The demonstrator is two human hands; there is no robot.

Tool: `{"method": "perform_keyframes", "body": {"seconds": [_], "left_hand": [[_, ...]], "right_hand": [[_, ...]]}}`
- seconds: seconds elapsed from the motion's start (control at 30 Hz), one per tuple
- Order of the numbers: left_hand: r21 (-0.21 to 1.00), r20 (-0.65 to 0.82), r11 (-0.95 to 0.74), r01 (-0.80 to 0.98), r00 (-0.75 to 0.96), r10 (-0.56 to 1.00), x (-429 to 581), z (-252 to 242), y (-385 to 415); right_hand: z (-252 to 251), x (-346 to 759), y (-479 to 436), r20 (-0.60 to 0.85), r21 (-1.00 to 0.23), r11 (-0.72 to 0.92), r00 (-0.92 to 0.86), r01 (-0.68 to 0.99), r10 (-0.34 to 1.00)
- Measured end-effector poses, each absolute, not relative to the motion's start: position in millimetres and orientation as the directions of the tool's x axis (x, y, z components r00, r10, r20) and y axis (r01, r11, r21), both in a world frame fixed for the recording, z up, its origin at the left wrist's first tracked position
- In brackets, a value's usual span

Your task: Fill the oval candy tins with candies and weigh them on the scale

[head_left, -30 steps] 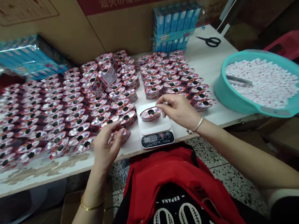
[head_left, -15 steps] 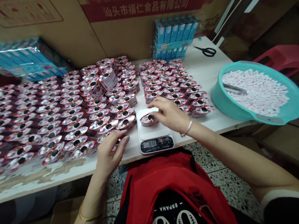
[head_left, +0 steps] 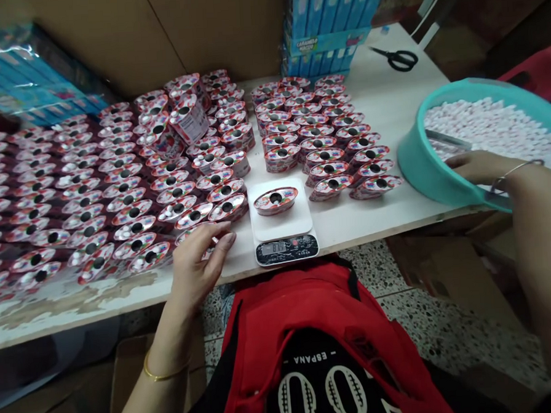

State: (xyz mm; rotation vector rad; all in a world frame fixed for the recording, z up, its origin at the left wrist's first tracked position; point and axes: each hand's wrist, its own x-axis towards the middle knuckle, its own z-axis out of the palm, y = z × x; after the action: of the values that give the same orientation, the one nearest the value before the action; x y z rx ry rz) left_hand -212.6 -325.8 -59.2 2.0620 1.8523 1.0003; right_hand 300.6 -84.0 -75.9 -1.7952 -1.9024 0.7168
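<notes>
One red-and-white oval container [head_left: 276,201] with a dark central hole sits on the white digital scale [head_left: 283,231]. My left hand [head_left: 199,260] rests at the table's front edge, left of the scale, beside the nearest containers; its thumb and index finger are apart and I see nothing between them. At the right, my right hand [head_left: 479,166] reaches over the near rim of the turquoise basin [head_left: 433,173], close to the metal scoop [head_left: 448,139]. Its fingertips are partly hidden, and I cannot make out what they hold. Small white pieces [head_left: 497,124] fill the basin.
Rows of similar containers [head_left: 127,196] cover the left of the table, some stacked. More rows [head_left: 315,130] stand behind and right of the scale. Blue boxes [head_left: 325,19] and black scissors [head_left: 399,59] are at the back. Another blue pack [head_left: 28,74] lies back left.
My right hand has left the container on the scale and moved right to the basin. My left hand keeps its place. The view has tilted down somewhat.
</notes>
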Motion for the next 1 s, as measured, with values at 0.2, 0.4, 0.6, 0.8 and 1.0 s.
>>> {"method": "perform_keyframes", "body": {"seconds": [0.2,0.4,0.6,0.8,1.0], "left_hand": [[0.534,0.330,-0.199,0.822,0.014,0.944,-209.9,-60.6,-319.5],[0.536,0.341,-0.216,0.817,0.024,0.940,-212.4,-61.8,-319.9],[0.553,0.341,-0.222,0.803,0.025,0.940,-206.6,-59.4,-318.4],[0.585,0.337,-0.244,0.774,0.041,0.940,-198.6,-58.9,-327.1],[0.621,0.339,-0.235,0.748,0.015,0.941,-199.5,-62.1,-333.9]], "right_hand": [[-65.0,281.6,-91.0,-0.255,-0.272,-0.413,0.349,0.869,0.902],[-47.7,257.1,-106.9,0.121,-0.530,-0.420,0.556,0.737,0.823],[-7.7,115.5,-158.4,0.094,-0.959,0.101,-0.040,0.263,0.995],[-31.8,8.0,-180.2,0.003,-0.951,0.178,-0.565,0.255,0.825],[-39.7,-1.7,-179.9,0.132,-0.791,0.450,-0.602,0.415,0.788]]}}
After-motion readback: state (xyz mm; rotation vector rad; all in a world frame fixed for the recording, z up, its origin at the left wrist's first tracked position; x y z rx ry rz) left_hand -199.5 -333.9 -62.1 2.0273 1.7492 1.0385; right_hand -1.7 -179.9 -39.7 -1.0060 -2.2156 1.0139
